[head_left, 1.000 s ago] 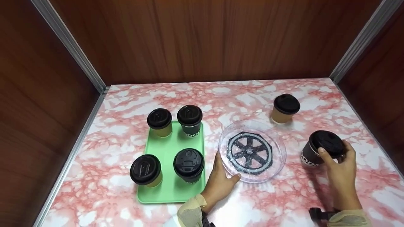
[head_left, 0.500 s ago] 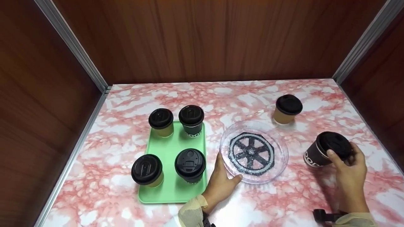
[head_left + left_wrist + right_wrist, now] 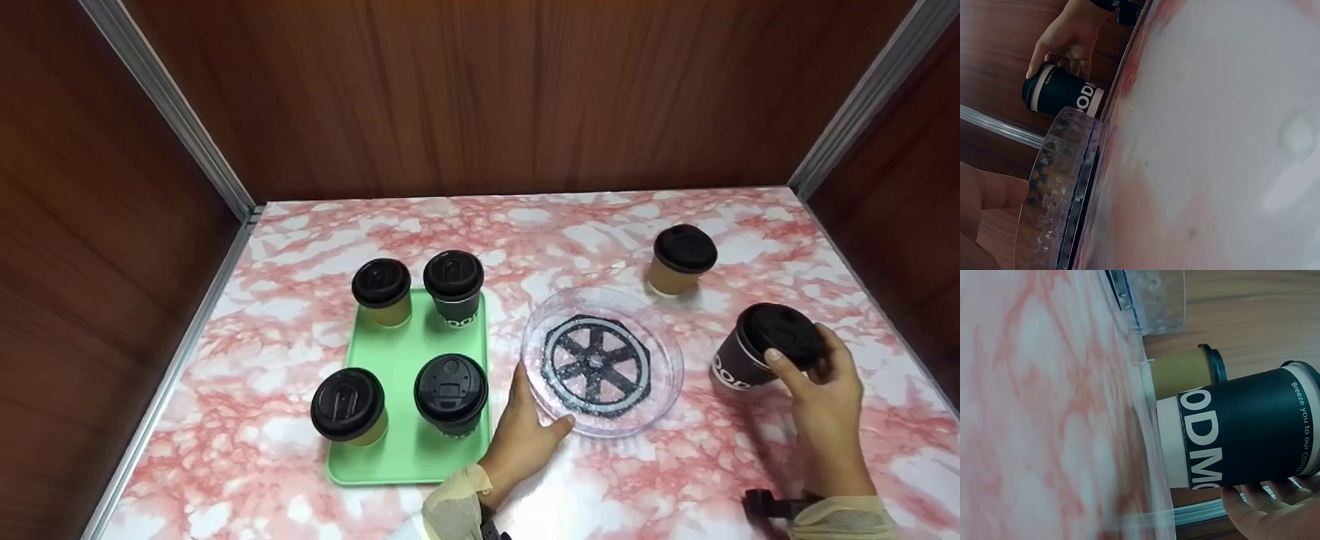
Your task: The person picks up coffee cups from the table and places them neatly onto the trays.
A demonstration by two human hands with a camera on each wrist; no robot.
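Presently, left hand (image 3: 523, 439) lay nearest, thumb and fingers spread apart, touching outer wall of clear dish (image 3: 666, 367). Green tray (image 3: 394, 352) sat left of dish, bearing four lidded cups (image 3: 450, 394): two tan, two dark. Right hand (image 3: 829, 405) gripped upper end of printed black cup (image 3: 759, 346), right of dish; cup tilted, base contact with tabletop (image 3: 667, 480) undetermined. Farther back, tan cup (image 3: 679, 262) stood upright before wood panel (image 3: 480, 97).

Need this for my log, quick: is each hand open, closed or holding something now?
Left hand: open, touching the clear round container.
Right hand: holding a dark lidded cup.
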